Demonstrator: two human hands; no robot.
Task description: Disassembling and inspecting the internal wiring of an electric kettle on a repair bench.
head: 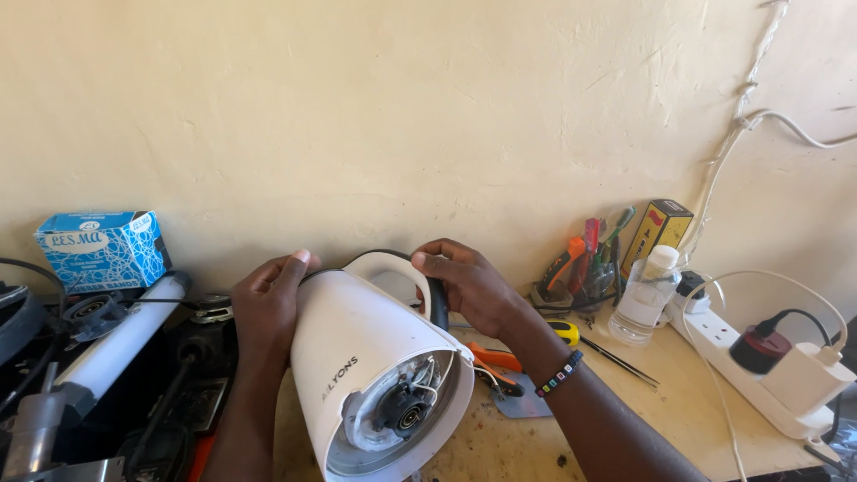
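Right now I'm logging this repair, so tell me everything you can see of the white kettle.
The white kettle looks plastic, tipped on its side above the bench with its open base toward the camera, exposing wires and a dark round connector. The left hand grips its body; the right hand holds the black-and-white handle.

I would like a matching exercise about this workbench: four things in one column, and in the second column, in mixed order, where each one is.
Things:
1. white kettle
2. blue box
3. clear bottle
4. power strip

Places:
A. on the left, against the wall
B. at the right edge of the table, with plugs in it
C. tipped on its side between the left hand and the right hand, open base toward the camera
D. standing beside the cluster of screwdrivers

Pairs: 1-C, 2-A, 3-D, 4-B
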